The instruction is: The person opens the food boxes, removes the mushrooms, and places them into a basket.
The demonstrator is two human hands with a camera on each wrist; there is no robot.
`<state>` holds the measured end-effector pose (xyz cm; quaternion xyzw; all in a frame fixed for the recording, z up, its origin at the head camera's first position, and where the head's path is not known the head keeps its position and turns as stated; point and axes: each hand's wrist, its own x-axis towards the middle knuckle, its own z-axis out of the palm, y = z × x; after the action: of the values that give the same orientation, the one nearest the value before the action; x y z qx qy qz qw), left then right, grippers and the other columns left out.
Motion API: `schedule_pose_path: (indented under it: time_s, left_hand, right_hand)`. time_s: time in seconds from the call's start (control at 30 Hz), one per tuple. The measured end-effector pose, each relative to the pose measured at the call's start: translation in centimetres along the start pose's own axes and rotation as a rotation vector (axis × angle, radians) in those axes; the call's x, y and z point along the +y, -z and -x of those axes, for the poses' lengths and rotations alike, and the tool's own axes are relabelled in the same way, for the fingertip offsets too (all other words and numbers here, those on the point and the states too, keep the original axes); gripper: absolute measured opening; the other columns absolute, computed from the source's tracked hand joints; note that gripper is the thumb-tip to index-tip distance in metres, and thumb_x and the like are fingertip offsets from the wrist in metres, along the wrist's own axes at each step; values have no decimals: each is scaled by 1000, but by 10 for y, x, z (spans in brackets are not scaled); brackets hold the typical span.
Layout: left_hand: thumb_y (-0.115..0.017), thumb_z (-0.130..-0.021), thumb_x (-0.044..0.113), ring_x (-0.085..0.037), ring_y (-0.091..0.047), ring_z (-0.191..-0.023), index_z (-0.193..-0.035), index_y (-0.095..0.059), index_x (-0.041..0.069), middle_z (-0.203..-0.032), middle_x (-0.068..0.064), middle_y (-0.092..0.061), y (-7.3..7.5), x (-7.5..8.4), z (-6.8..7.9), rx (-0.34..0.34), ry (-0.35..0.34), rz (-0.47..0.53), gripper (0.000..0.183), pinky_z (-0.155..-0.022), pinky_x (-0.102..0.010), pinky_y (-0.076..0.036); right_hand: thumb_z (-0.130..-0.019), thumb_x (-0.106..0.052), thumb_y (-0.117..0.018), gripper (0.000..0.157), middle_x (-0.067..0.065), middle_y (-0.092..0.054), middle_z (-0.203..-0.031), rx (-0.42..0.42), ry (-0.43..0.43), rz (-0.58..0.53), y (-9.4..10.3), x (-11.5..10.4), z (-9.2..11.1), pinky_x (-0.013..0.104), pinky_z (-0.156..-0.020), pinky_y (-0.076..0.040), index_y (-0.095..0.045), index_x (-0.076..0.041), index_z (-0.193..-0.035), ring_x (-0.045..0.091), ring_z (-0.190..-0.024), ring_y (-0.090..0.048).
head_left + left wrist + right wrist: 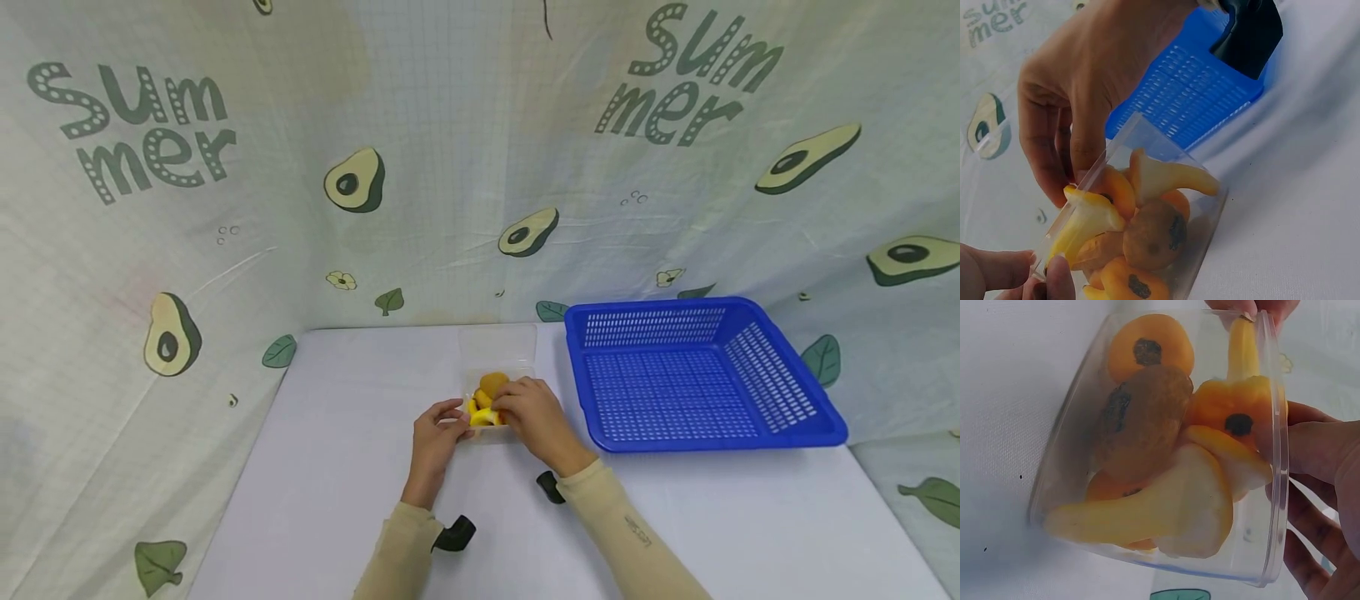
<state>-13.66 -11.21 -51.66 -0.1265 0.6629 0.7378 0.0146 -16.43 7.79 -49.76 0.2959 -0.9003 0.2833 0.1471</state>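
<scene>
A clear plastic box (1254,550) holds toy mushrooms and rounded pieces. Its hinged lid (497,343) stands raised at the back. My left hand (441,429) pinches the box's rim at the left front, close to the stem end of a yellow mushroom (1085,219). Over the right side of the box, my right hand (536,417) reaches in with bent fingers, gripping an orange piece (1119,190) beside that yellow mushroom. A pale-stemmed mushroom (1191,506), a brown potato-like piece (1144,422) and another orange piece with a dark patch (1169,344) lie inside.
A blue mesh basket (667,392) sits on the white table (337,467), right of the box. Behind hangs a pale sheet (442,108) printed with avocados and lettering. Black wrist mounts (456,533) stick out near both forearms.
</scene>
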Motion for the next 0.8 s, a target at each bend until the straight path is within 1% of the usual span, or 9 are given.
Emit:
schedule_pose_path:
  time_s: [0.23, 0.4, 0.5, 0.7, 0.8]
  left_hand:
    - [-68, -96, -10, -13, -61, -77, -132, -60, -17, -103, -12, -59, 0, -2, -2, -8, -14, -2, 37, -72, -26, -66]
    - [-68, -96, -10, -13, -61, -77, -132, -61, -17, -102, -12, -59, 0, -2, -2, -4, -5, -4, 37, -73, -27, -67]
    - [-67, -97, -9, -13, -61, -77, -132, -61, -16, -103, -12, -59, 0, -2, -2, -6, -1, -6, 36, -73, -26, -66]
    - [-67, -96, -10, -12, -60, -77, -132, -60, -17, -103, -12, -59, 1, -3, -3, -11, -10, -1, 37, -71, -25, -66]
    - [-68, -96, -10, -12, -60, -77, -133, -60, -17, -103, -13, -59, 1, -2, -3, -11, -9, -7, 38, -72, -25, -66]
  right_hand:
    - [-87, -4, -85, 12, 0, -78, -106, 42, 12, 9, -1, 3, 4, 44, -97, -55, -83, -13, -96, 23, -103, -66]
    - [-87, -3, -85, 13, 1, -78, -105, 84, 9, 11, 1, 4, 6, 43, -96, -56, -84, -12, -95, 24, -103, -66]
    - [-86, -2, -85, 13, 1, -78, -104, 124, 9, 18, 2, 3, 8, 43, -95, -56, -84, -11, -95, 24, -102, -67]
    - [-82, 1, -89, 17, 2, -78, -102, 225, 17, -5, 9, 0, 13, 41, -87, -58, -83, -10, -94, 24, -99, -67]
    - [-80, 2, -90, 20, 3, -77, -103, 261, 16, -4, 14, -2, 18, 43, -88, -59, -83, -9, -94, 24, -99, -68]
